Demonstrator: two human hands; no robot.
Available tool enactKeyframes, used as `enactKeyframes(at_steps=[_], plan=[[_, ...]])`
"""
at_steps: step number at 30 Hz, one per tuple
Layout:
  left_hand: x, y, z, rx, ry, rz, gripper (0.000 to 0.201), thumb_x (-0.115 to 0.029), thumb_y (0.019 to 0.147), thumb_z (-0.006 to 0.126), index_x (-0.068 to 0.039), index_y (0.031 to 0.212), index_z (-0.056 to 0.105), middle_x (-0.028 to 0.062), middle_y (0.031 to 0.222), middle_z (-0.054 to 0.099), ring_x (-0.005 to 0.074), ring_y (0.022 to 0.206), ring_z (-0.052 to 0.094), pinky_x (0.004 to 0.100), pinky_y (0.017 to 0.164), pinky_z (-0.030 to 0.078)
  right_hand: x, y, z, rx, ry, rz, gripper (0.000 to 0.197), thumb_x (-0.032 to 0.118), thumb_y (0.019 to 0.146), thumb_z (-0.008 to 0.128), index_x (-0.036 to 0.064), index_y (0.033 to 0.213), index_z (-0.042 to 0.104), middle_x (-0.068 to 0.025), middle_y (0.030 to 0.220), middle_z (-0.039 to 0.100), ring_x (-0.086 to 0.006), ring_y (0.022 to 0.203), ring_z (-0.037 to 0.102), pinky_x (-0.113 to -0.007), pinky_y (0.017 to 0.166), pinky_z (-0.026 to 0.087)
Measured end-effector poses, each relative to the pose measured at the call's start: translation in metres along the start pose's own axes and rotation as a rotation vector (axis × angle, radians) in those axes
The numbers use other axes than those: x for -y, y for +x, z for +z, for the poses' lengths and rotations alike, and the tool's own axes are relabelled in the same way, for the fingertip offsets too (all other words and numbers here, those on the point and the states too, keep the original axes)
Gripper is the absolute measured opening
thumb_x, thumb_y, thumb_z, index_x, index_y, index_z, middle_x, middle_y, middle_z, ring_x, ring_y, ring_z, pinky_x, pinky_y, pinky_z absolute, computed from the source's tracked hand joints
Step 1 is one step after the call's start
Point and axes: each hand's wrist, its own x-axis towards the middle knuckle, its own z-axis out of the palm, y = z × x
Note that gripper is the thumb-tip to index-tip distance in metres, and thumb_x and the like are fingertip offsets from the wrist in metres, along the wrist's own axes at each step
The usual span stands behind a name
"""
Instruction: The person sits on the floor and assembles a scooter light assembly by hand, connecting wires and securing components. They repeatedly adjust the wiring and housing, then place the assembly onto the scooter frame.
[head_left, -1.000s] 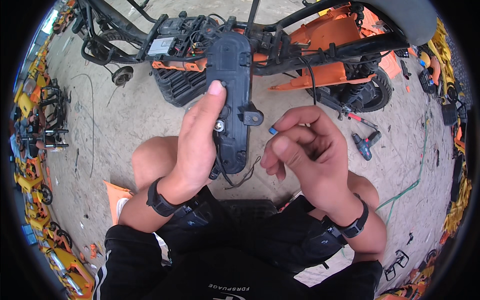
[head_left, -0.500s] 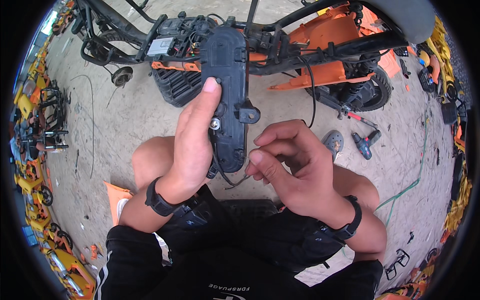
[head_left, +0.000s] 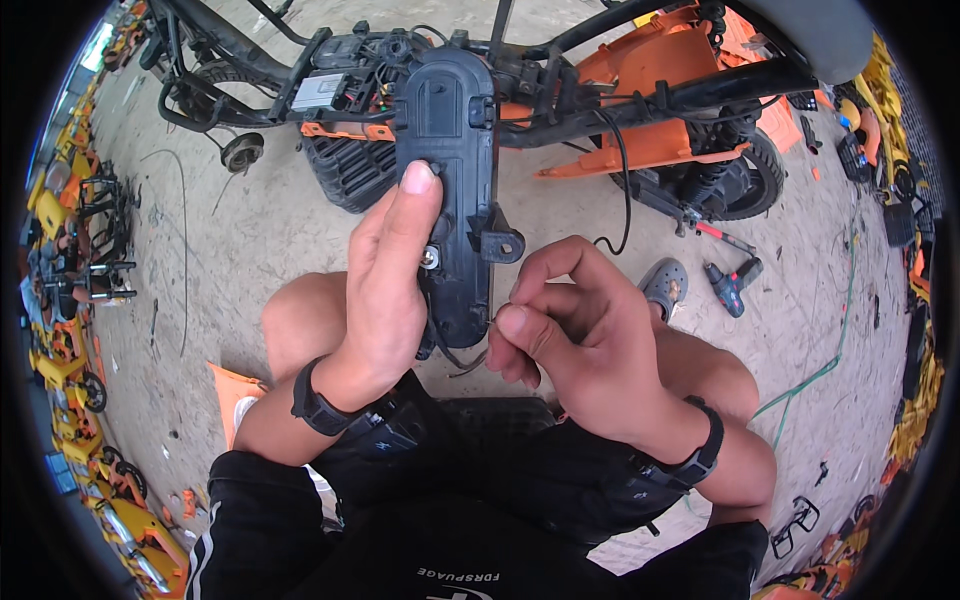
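My left hand [head_left: 385, 270] is wrapped round a long black plastic housing [head_left: 462, 200] with rounded ends, its thumb lying on the face. The housing stands nearly upright in front of me. A mounting tab [head_left: 503, 245] sticks out from its right side, and a silver screw [head_left: 430, 258] shows beside my left palm. A thin dark cable [head_left: 462, 366] hangs from the lower end. Close to the lower right edge, my right hand [head_left: 590, 340] is closed in a pinch. Something very thin shows at its fingertips, too small to name.
Beyond my hands lies a stripped scooter frame [head_left: 560, 125] with orange panels [head_left: 650, 80] and a rear wheel [head_left: 755, 180]. A cordless drill [head_left: 733, 284] and a red-handled tool [head_left: 722, 237] lie on the concrete at right. A green cord [head_left: 800, 385] runs along the floor.
The housing has shifted slightly left and turned a little. My right hand has moved slightly down at its lower edge, still pinching. My left hand keeps its hold.
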Motion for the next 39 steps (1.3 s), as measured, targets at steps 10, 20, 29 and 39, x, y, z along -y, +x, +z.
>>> enactKeyframes(at_steps=[10, 20, 29, 39], plan=[[-0.007, -0.004, -0.001, 0.019, 0.049, 0.017, 0.069, -0.061, 0.101, 0.026, -0.002, 0.087, 0.058, 0.0073, 0.069, 0.056, 0.014, 0.062, 0.05, 0.0268, 0.057, 0.04, -0.004, 0.005, -0.01, 0.073, 0.312, 0.217, 0.012, 0.005, 0.099, 0.059, 0.0056, 0.107, 0.05, -0.0081, 0.078, 0.069, -0.0105, 0.065, 0.063, -0.023, 0.055, 0.044], [-0.005, -0.002, -0.004, 0.029, 0.003, -0.014, 0.071, -0.063, 0.101, 0.025, -0.002, 0.084, 0.057, 0.0083, 0.07, 0.056, 0.0144, 0.06, 0.05, 0.027, 0.056, 0.04, -0.007, 0.007, -0.012, 0.118, 0.375, 0.262, 0.018, 0.014, 0.098, 0.064, 0.0114, 0.107, 0.049, -0.0062, 0.078, 0.066, -0.0132, 0.07, 0.063, -0.025, 0.057, 0.04], [0.002, 0.001, -0.013, 0.105, -0.189, -0.022, 0.055, -0.049, 0.105, 0.035, 0.0, 0.102, 0.061, 0.0073, 0.083, 0.064, 0.0111, 0.071, 0.06, 0.0241, 0.061, 0.048, -0.007, 0.006, -0.013, 0.088, 0.329, 0.177, 0.018, 0.011, 0.099, 0.062, 0.0099, 0.11, 0.048, -0.0074, 0.079, 0.066, -0.0142, 0.07, 0.064, -0.025, 0.058, 0.043], [-0.001, 0.001, -0.002, 0.0, -0.067, -0.027, 0.067, -0.062, 0.101, 0.027, -0.003, 0.085, 0.054, 0.0071, 0.066, 0.053, 0.0138, 0.056, 0.049, 0.0266, 0.05, 0.039, -0.004, 0.002, -0.01, 0.096, 0.075, -0.033, 0.019, 0.003, 0.097, 0.061, 0.0037, 0.109, 0.046, -0.0093, 0.081, 0.066, -0.0154, 0.074, 0.067, -0.025, 0.059, 0.049]])
